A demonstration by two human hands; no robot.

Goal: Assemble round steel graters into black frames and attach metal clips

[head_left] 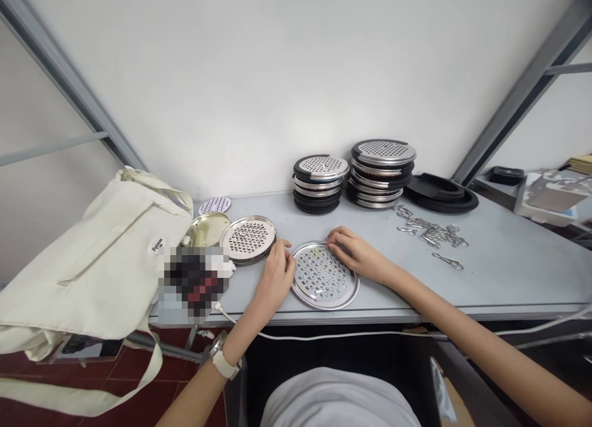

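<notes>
A round metal grater disc [324, 276] with raised holes lies flat near the table's front edge, between my two hands. My left hand [277, 270] is at its left rim, fingers loosely bent and thumb apart from them; whether it touches the rim I cannot tell. Just left of that hand sits a short stack of similar grater discs [250, 237]. My right hand [354, 251] rests at the disc's upper right rim, fingers bent but spread, fingertips over the edge. Neither hand is closed around anything that I can see.
Two stacks of grater discs with black rims [321, 183] [383, 174] stand by the wall. Black round trays [439, 193] and metal clips [435, 231] lie to the right. At left are a gold lid [209, 228], a cream bag [92, 254] and a white cable [324, 337] along the front edge.
</notes>
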